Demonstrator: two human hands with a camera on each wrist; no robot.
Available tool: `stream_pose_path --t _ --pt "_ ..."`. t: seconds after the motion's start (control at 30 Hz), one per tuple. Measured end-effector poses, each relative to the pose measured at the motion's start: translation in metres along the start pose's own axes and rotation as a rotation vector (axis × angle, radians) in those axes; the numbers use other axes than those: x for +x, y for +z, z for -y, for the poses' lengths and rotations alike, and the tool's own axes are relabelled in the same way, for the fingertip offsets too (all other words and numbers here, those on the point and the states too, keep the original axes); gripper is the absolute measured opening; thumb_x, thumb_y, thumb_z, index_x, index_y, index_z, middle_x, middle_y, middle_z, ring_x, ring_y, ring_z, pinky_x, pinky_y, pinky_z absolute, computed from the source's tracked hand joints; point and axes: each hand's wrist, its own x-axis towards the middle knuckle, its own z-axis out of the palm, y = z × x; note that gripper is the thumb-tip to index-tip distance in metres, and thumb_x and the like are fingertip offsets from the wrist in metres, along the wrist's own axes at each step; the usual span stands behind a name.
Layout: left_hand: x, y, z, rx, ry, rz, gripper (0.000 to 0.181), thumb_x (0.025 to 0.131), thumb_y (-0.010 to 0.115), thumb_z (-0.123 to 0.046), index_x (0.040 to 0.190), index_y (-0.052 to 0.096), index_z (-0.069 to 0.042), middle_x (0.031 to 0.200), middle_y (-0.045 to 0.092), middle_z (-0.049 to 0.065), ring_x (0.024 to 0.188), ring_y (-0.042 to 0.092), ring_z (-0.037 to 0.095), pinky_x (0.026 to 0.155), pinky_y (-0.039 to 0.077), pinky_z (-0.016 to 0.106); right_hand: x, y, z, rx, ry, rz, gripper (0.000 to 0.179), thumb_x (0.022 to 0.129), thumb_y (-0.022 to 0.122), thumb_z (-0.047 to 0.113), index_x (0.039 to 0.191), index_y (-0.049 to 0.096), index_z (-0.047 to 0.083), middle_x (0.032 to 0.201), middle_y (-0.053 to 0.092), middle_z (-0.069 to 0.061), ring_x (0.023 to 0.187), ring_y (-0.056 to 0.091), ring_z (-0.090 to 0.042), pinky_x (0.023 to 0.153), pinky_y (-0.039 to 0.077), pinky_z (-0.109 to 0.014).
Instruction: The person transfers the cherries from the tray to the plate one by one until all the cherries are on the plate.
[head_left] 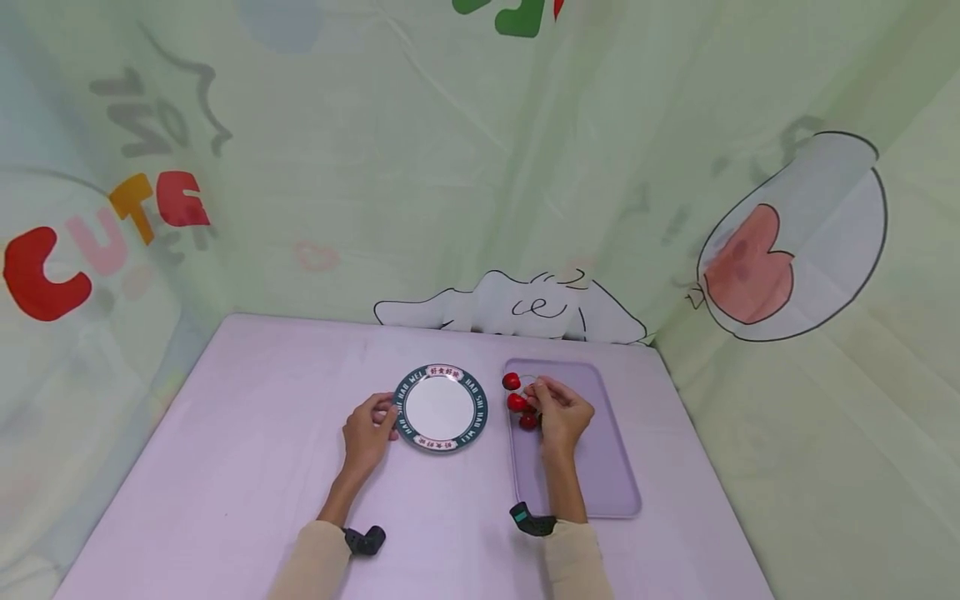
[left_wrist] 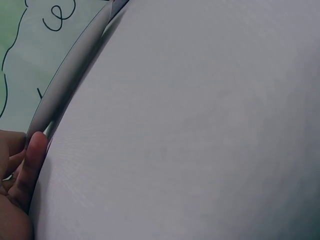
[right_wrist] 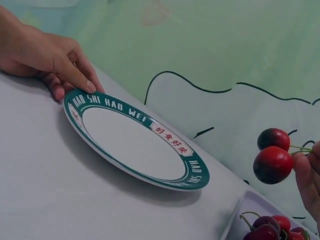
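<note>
Right grip (head_left: pixel 564 417) pinches cherries (right_wrist: pixel 273 165), stems (right_wrist: pixel 301 148) pointing right.

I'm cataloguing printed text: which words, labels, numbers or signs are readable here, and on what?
"HAO SHI HAO WEI": on the plate, white letters, repeated.
"好食好味": also on the plate, red characters.
"CUTE": on the curtain, left side.
Unreadable: the curtain's green lettering, cut off at the top, and grey lettering, too faint.
No readable numbers.

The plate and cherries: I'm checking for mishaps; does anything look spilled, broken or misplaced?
Nothing stands out: the lettered plate shows no visible chip, the right hand holds two cherries by their stems, and the other visible cherries lie in the lilac tray.
</note>
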Motion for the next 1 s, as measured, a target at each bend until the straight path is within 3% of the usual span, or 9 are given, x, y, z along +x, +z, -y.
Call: stream_pose_path --t 0.37,0.67,1.0 --pt "-0.001 -0.001 0.0 -0.001 0.004 0.001 0.033 0.108 0.068 -0.016 0.139 0.07 -0.005 0.115 0.078 0.014 0.063 0.07 0.008 0.066 0.054 0.016 -0.014 0.009 -0.021 -0.085 0.081 0.029 0.032 0.095 0.083 0.005 0.119 0.076 -0.015 0.083 0.082 -0.004 0.071 0.082 -0.013 0.072 0.066 -0.024" --pt "-0.001 -0.001 0.0 -0.012 0.009 0.01 0.033 0.108 0.068 -0.015 0.14 0.07 -0.005 0.115 0.078 0.014 0.064 0.071 0.008 0.066 0.055 0.016 -0.023 0.018 -0.035 -0.072 0.142 0.022 0.032 0.095 0.082 -0.001 0.12 0.074 -0.018 0.09 0.083 -0.015 0.071 0.083 -0.019 0.068 0.067 -0.027" --pt "-0.001 -0.001 -0.001 -0.007 -0.023 0.023 0.034 0.108 0.068 -0.015 0.141 0.069 -0.005 0.117 0.077 0.015 0.065 0.071 0.009 0.064 0.056 0.016 -0.034 0.024 -0.043 -0.103 0.219 -0.008 0.036 0.097 0.082 0.007 0.126 0.074 -0.013 0.093 0.083 -0.011 0.072 0.082 -0.019 0.072 0.066 -0.024"
